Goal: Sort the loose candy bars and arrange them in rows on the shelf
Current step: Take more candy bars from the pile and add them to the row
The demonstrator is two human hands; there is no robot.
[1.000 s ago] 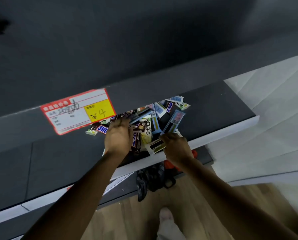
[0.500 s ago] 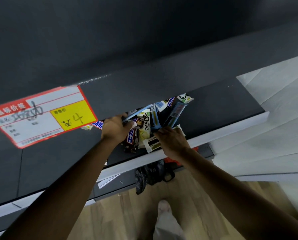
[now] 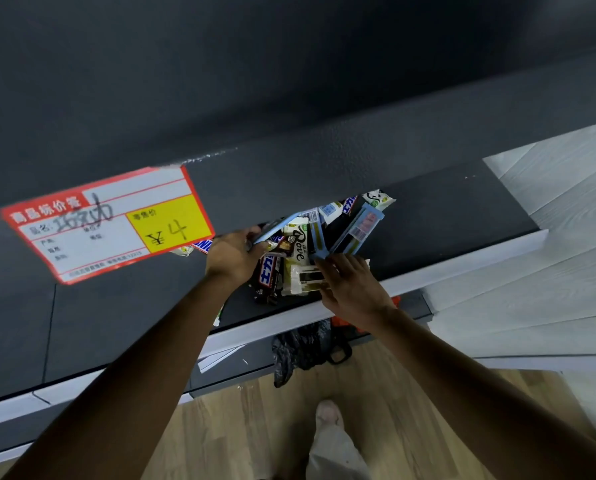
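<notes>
This is a shop: a red-bordered paper price tag (image 3: 109, 226) with a yellow panel marked ¥4 hangs at the left, and a heap of branded, wrapped candy bars (image 3: 301, 249) lies on a dark grey shelf board (image 3: 462, 216) with a pale front edge, above a wood-plank floor (image 3: 248, 427).

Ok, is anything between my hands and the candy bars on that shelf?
Nothing visible. Both hands are on the candy bars: the left hand grips a pale blue bar, the right hand touches the pile's front. The price tag hangs off to the left.
</notes>
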